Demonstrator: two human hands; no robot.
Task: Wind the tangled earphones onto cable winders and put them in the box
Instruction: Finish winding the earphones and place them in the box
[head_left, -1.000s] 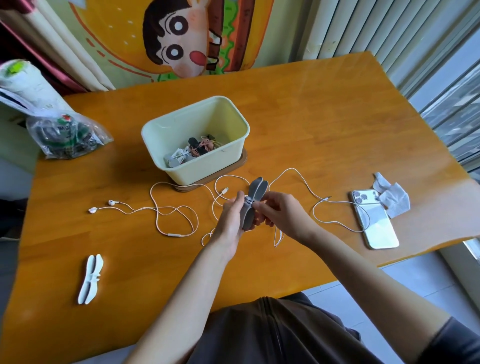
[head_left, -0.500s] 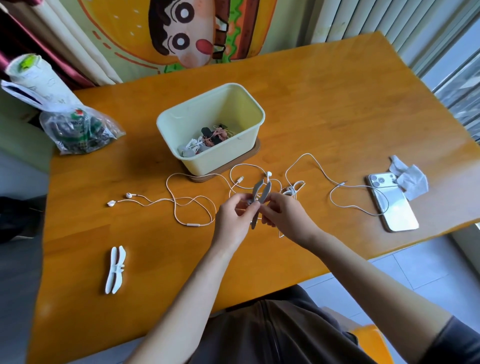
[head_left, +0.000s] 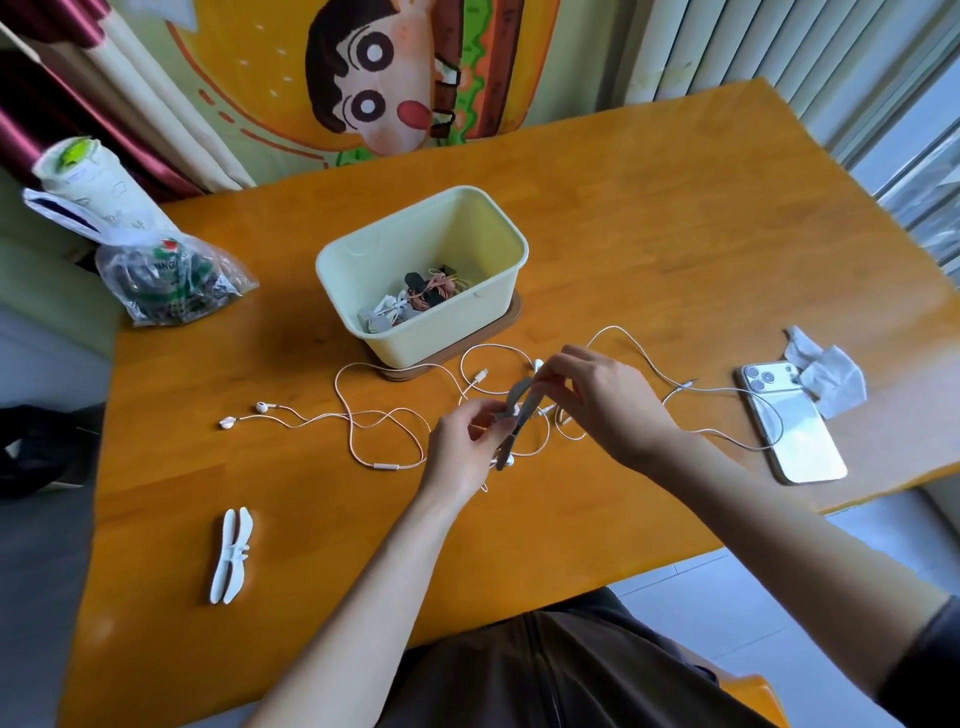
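**Head view.** A grey cable winder (head_left: 519, 410) is held above the counter (head_left: 649, 249), just in front of the box (head_left: 447, 332), between both hands. Its waist is pinched by the thumb and fingers of the left hand (head_left: 462, 447). Its far wing is pinched by the curled fingers of the right hand (head_left: 597, 400), so both grips are closed on the same piece. Whether cable is also trapped under the right fingers cannot be told.

The winder's long axis is seen to run from near to far, with the far end leaning right. The earphones (head_left: 538, 364) are gathered at this grip. One earbud shows just beyond the right fingertips, another at the winder's near end, and a few loops hang beneath the hands.

From there the loose cable is carried away to the right in a wide curve as far as the phone (head_left: 795, 431). The slack thus lies on the right hand's side, roughly across the winder's axis. It is judged that turns would be laid about the waist by the right hand while the winder is steadied by the left.

A second set of earphones (head_left: 385, 466) is spread on the counter to the left, with its cable passing close by the left hand. A white winder (head_left: 232, 556) lies well apart, near the left edge. Wound sets (head_left: 426, 296) are seen in the box.
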